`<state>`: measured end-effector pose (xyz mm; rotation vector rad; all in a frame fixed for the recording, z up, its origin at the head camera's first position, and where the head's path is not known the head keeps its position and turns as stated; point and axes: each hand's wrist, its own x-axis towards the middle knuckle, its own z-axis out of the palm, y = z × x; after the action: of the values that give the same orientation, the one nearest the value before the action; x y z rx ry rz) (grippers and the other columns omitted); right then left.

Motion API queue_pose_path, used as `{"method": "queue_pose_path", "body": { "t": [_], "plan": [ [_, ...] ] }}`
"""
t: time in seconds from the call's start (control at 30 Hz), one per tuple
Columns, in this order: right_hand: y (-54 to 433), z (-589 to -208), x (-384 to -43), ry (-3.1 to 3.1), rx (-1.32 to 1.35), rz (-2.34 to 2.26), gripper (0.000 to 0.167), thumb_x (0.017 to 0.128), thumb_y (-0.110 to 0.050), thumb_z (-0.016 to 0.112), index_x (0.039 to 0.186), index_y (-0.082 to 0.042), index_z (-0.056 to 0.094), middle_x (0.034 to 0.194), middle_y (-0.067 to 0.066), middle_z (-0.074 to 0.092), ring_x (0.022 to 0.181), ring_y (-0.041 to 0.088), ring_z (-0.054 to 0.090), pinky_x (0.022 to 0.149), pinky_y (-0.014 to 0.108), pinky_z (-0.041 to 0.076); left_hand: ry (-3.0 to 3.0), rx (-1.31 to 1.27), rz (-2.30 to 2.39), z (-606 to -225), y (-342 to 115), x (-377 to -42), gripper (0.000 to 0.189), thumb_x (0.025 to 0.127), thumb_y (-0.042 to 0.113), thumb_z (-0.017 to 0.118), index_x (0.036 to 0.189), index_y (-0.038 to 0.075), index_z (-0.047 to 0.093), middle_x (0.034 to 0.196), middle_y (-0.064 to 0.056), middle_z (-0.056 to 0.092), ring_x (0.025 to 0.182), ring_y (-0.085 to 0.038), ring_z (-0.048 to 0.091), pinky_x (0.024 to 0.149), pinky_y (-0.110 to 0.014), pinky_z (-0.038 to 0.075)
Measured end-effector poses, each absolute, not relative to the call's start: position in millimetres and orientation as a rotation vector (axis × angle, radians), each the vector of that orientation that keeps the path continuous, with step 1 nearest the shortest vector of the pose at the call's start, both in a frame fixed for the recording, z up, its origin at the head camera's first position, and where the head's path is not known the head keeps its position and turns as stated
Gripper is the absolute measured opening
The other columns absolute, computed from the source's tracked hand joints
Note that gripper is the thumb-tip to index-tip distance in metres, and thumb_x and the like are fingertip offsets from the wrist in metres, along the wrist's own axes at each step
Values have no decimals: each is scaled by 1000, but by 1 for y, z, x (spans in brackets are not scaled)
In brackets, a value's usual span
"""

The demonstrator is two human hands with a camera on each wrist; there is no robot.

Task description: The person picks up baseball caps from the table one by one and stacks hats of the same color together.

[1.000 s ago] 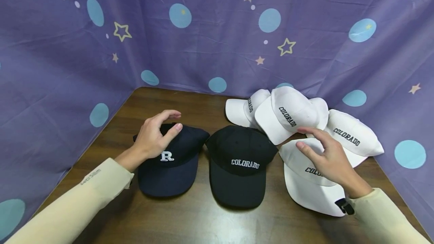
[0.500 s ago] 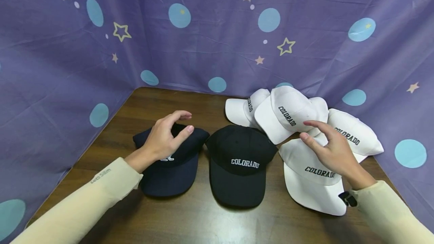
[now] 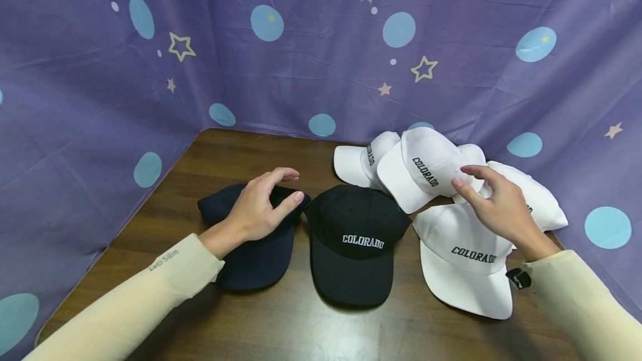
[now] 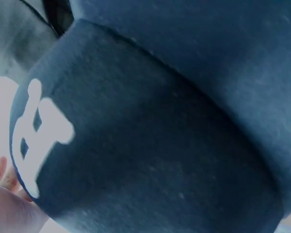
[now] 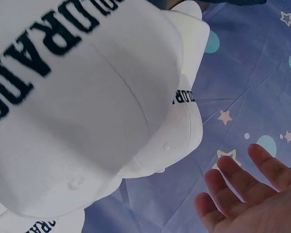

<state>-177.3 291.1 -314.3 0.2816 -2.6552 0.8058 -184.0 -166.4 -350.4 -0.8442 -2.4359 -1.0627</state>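
Note:
My left hand hovers over a navy baseball cap, fingers relaxed and bent a little, holding nothing. In the left wrist view the navy cap fills most of the frame with its white letter, and the hand shows at the lower left. My right hand is held above the white caps with its fingers spread and nothing in them. Nearest below it is a front white cap lettered COLORADO. In the right wrist view the hand appears apart from a white cap.
Between the hands lies a black COLORADO cap, brim toward me. Several white caps overlap at the back right, among them a tilted white cap and a far-left one. A purple curtain encloses the brown table.
My left hand has drifted right across the navy cap, covering its letter in the head view. The right hand has moved slightly right and away from me. The caps stay put.

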Motion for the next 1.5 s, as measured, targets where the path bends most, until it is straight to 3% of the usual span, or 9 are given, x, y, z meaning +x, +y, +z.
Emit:
{"method": "queue_pose_path", "body": {
  "t": [0.53, 0.93, 1.3, 1.5],
  "plan": [
    [300, -301, -202, -2731, 192, 784, 63, 102, -52, 57, 138, -1, 57, 137, 29, 58, 128, 48, 51, 101, 64, 37, -2485, -858, -1058, -354, -152, -178, 46, 99, 40, 61, 134, 11, 60, 131, -6, 66, 123, -22, 61, 104, -51, 46],
    [306, -292, -228, -2877, 99, 739, 84, 99, -67, 47, 144, 4, 49, 139, 36, 52, 132, 53, 45, 100, 69, 38, -2468, -872, -1054, -355, -148, -174, 47, 98, 41, 61, 134, 11, 61, 128, -6, 67, 121, -23, 61, 104, -50, 45],
    [314, -293, -248, -3046, 10, 678, 103, 96, -77, 37, 150, 11, 35, 144, 42, 42, 131, 61, 39, 103, 71, 34, -2453, -920, -1083, -355, -141, -170, 47, 98, 42, 60, 133, 11, 60, 128, -6, 67, 119, -24, 61, 103, -49, 46],
    [317, -297, -258, -3166, -23, 667, 110, 96, -78, 32, 155, 14, 19, 148, 45, 33, 137, 62, 30, 108, 71, 30, -2433, -937, -1098, -357, -139, -170, 48, 98, 44, 59, 133, 11, 61, 126, -5, 67, 119, -25, 62, 102, -49, 47]
  ]
}}
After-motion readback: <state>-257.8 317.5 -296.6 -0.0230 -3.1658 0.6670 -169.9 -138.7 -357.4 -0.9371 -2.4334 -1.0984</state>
